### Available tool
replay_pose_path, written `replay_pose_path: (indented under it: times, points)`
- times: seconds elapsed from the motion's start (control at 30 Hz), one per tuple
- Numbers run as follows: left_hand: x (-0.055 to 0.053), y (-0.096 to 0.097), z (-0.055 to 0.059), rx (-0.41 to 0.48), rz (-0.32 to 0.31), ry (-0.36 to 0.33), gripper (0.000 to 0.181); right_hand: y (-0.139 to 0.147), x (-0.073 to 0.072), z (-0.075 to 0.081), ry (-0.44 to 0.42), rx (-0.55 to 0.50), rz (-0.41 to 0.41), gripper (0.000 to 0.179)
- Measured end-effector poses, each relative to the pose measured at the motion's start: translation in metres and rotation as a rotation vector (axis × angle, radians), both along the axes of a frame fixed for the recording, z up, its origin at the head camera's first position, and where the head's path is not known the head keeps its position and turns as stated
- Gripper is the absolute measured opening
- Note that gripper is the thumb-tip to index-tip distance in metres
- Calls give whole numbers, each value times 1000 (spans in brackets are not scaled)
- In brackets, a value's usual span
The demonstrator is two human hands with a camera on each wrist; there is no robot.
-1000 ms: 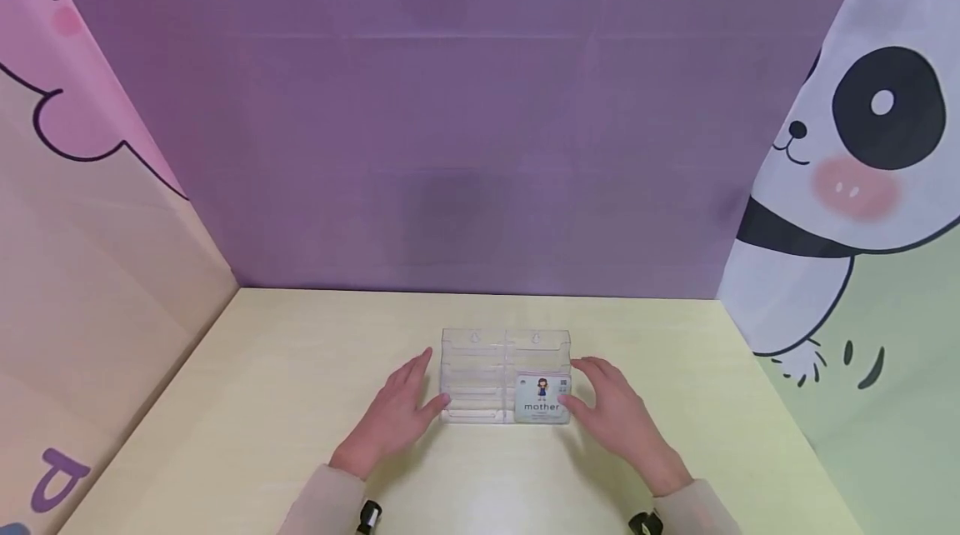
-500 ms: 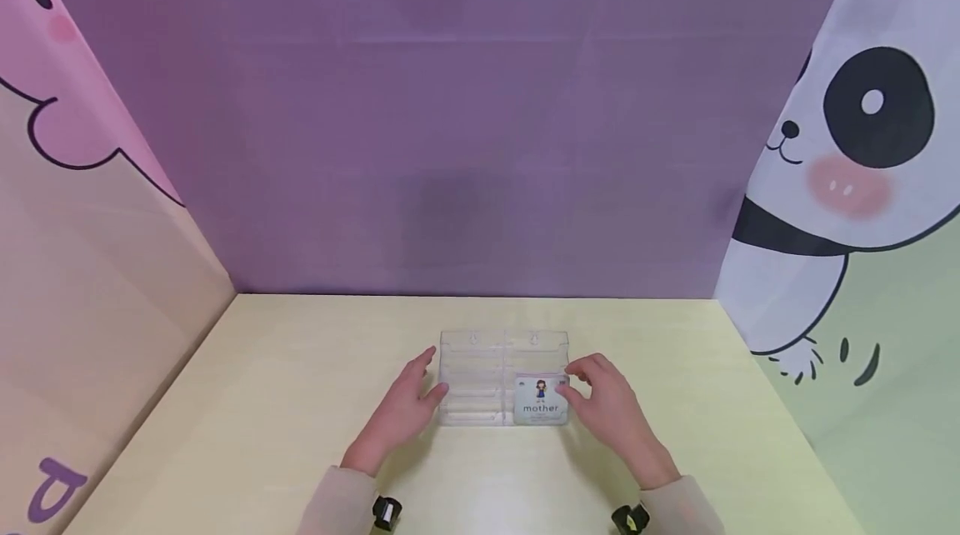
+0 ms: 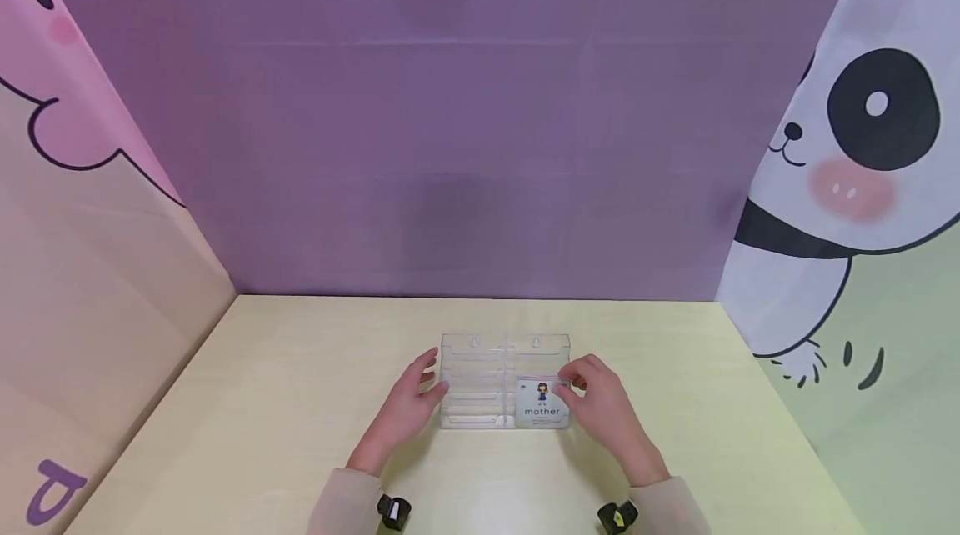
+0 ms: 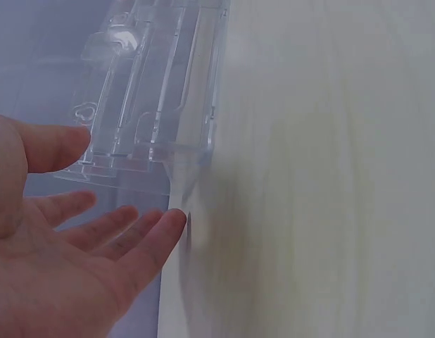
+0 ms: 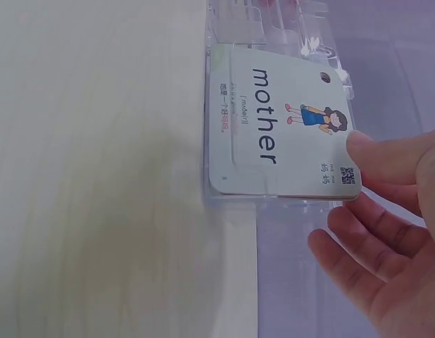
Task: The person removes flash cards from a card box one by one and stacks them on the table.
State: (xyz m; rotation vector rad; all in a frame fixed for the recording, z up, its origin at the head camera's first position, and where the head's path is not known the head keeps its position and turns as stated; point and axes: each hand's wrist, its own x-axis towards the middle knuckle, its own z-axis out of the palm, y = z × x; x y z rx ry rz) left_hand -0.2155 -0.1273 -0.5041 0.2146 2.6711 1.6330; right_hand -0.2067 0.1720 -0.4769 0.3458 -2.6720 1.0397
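A clear plastic card holder point(image 3: 472, 402) with tiered pockets in two columns stands on the table. In its lower right pocket sits a small stack of flashcards point(image 5: 274, 120), the front one printed "mother" with a cartoon figure. My right hand point(image 3: 603, 402) pinches the stack's upper right corner, thumb on the front and index finger behind; its other fingers spread below. At the holder's left side, my left hand point(image 3: 408, 410) keeps its fingers relaxed and apart, holding nothing. Its thumb point(image 4: 62, 144) overlaps the holder's edge in the left wrist view.
The pale wooden table point(image 3: 480, 477) ends at a purple backdrop point(image 3: 480, 143) behind the holder. Printed cloth panels rise at both sides, a panda point(image 3: 847, 210) on the right one. Black wrist devices point(image 3: 393, 512) sit by both sleeves.
My right hand has moved slightly left, its fingers closing from beside the holder onto the flashcards' corner. My left hand has shifted only a little, staying by the left side.
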Motion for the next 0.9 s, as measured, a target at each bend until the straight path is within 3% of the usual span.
replay_pose_path:
  times: [0.23,0.53,0.9]
  points:
    - [-5,5,-3,44,-8,14,55,-2,-2,-1,-30,-8,-7,15]
    - [-13,9,-3,116,25,2,56,-4,-6,-3,-33,-20,5,17]
    - [-23,7,-2,276,43,45,50,-4,-5,-1,-48,-17,-2,15]
